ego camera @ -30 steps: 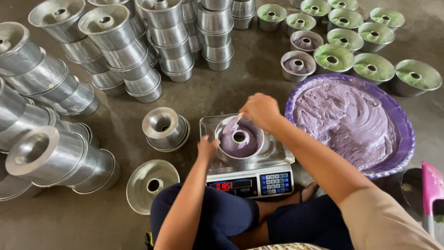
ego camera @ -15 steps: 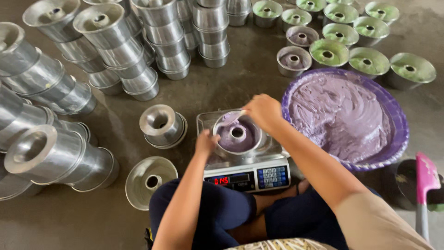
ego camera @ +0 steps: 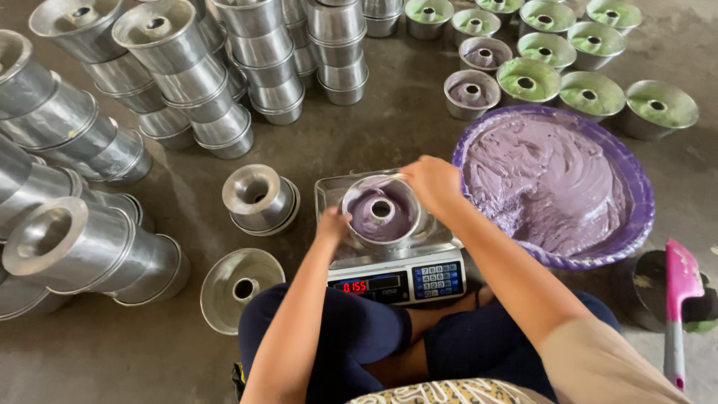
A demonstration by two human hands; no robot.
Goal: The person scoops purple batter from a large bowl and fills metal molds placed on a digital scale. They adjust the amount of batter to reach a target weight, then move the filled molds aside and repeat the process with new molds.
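Note:
A round metal tube pan [ego camera: 381, 213] with purple batter in it sits on a digital scale [ego camera: 396, 278] in front of my knees. My left hand [ego camera: 333, 224] rests against the pan's near left rim. My right hand [ego camera: 432, 183] grips its far right rim. To the right stands a wide purple basin [ego camera: 636, 217] full of purple batter.
Stacks of empty metal tube pans [ego camera: 179, 67] lie at the left and back. One empty pan [ego camera: 233, 288] and a short stack [ego camera: 258, 198] sit left of the scale. Several pans with green or purple batter [ego camera: 527, 78] stand behind the basin. A pink spatula [ego camera: 680, 295] lies at right.
The view has shifted slightly. Both hands stay on the pan on the scale, with the right hand still at its far rim.

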